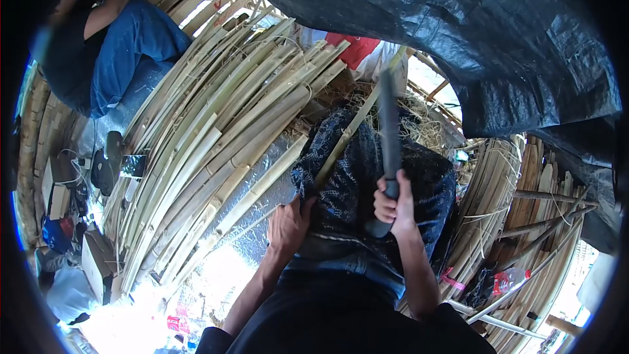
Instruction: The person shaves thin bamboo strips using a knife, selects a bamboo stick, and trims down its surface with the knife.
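In my right hand (393, 204) is the handle of a long dark blade (389, 118), held upright over my lap and pointing away from me. A narrow greenish bamboo strip (354, 124) slants across the dark patterned cloth (337, 187) on my legs. My left hand (288, 226) is closed at the cloth's left edge, near the strip's lower end. What its fingertips pinch is hidden. Blade and strip look close together near their far ends; whether they touch is unclear.
Split bamboo strips (196, 151) lie in a large pile on the left. Bundled strips (488, 190) and a plastic bottle (511, 282) are at right. A black tarp (511, 39) hangs overhead. Thin shavings (426, 124) lie ahead. Another person (137, 46) sits at upper left.
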Motion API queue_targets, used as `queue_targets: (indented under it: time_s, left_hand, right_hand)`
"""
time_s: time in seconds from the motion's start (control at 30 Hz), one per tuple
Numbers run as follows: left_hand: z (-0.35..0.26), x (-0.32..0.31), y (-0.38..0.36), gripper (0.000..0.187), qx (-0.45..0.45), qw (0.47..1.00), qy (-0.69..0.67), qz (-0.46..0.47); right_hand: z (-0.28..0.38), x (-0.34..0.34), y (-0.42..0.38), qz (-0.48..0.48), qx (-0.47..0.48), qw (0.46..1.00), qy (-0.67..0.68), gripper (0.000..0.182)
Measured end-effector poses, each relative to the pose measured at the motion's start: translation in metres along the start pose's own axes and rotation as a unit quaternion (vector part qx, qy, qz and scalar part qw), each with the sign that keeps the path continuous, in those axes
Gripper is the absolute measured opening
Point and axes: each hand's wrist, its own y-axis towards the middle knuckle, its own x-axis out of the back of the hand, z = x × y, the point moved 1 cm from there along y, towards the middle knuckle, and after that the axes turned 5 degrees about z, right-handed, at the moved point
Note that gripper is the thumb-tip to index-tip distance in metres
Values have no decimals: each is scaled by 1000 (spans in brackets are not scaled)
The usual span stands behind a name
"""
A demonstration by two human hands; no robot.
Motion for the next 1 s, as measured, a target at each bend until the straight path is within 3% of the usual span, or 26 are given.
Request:
queue_targets:
  time_s: [0.1, 0.13, 0.2, 0.27, 0.33, 0.47, 0.5, 0.53, 0.6, 0.67, 0.73, 0.87, 0.9, 0.93, 1.0]
  left_hand:
    - [0, -2, 2, 41, 22, 1000, -7, 21]
    - [-1, -2, 2, 41, 20, 1000, -6, 20]
    - [-4, -1, 2, 42, 3, 1000, 12, 3]
    - [-5, 2, 1, 39, 0, 1000, 8, -8]
    - [-4, 5, -3, 37, 7, 1000, 3, -13]
    - [-8, 4, 1, 39, 19, 1000, 7, 20]
    - [-8, 4, 3, 41, 23, 999, 16, 31]
    - [-8, 2, 3, 41, 20, 999, 16, 29]
    - [-9, -1, 1, 42, -26, 999, 33, -30]
    - [-9, 2, 0, 42, -15, 999, 45, -24]
    - [-7, 5, -3, 43, 7, 999, 51, -13]
    - [-9, 4, 0, 41, 15, 999, 29, 20]
    - [-9, 3, 1, 41, 13, 1000, 21, 14]
    - [-7, 1, 1, 41, 10, 1000, 20, 12]
    - [-4, -2, 1, 41, -34, 999, 17, -35]
  right_hand:
    - [9, 4, 0, -31, 142, 989, 22, 55]
    - [-1, 0, 2, -47, 115, 991, 49, 55]
    - [-25, -13, -2, -132, -72, 980, -132, 55]
    - [-30, -9, 1, -98, -115, 985, -80, 56]
    - [-4, -6, 1, -8, -74, 997, -10, 56]
    - [24, 6, -7, -1, 144, 989, 20, 56]
    - [18, 0, -7, -48, 151, 986, 47, 56]
    - [4, -3, -3, -68, 105, 990, 65, 57]
    - [-29, -13, -3, -99, -88, 983, -124, 56]
    - [-31, -10, 2, -67, -106, 989, -85, 56]
    - [-2, -7, -3, -20, -53, 998, -21, 55]
    - [23, 14, -8, -6, 161, 985, 63, 54]
    - [15, 10, -8, -24, 167, 983, 68, 54]
    - [2, 5, -5, -56, 106, 990, 75, 55]
    - [-29, -18, -6, -154, -88, 973, -146, 56]
